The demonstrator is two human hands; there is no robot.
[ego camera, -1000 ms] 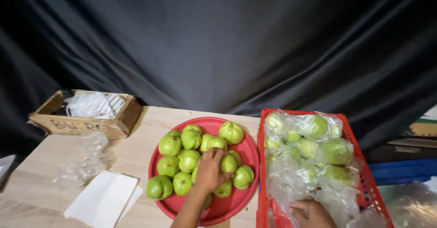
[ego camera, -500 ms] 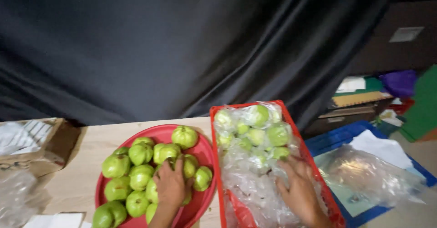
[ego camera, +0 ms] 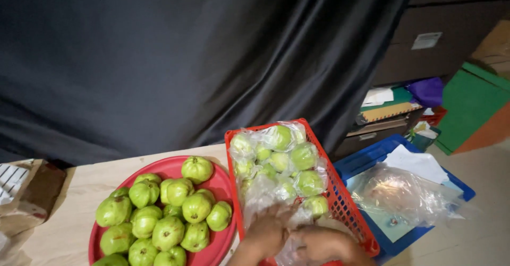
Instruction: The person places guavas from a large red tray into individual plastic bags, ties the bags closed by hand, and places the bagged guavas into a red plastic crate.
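Both hands are seen at the near end of the red basket (ego camera: 348,207). The left hand (ego camera: 268,234) is spread open on the clear plastic bags (ego camera: 265,194), fingers (ego camera: 281,213) flat rather than closed. The right hand (ego camera: 324,245) is curled over crumpled plastic just beside it; whether anything is actually pinched there cannot be told.

The bagged green guavas (ego camera: 297,162) are heaped toward the far end of the basket, and loose guavas (ego camera: 175,213) are piled on the red tray (ego camera: 223,183) touching the basket's left wall.

The thin film could be torn if it were tugged while fruit weighs on it. The basket appears to sit at the counter (ego camera: 79,191) edge, above the blue crate (ego camera: 366,162) to its right, so a hard pull might tip it over.
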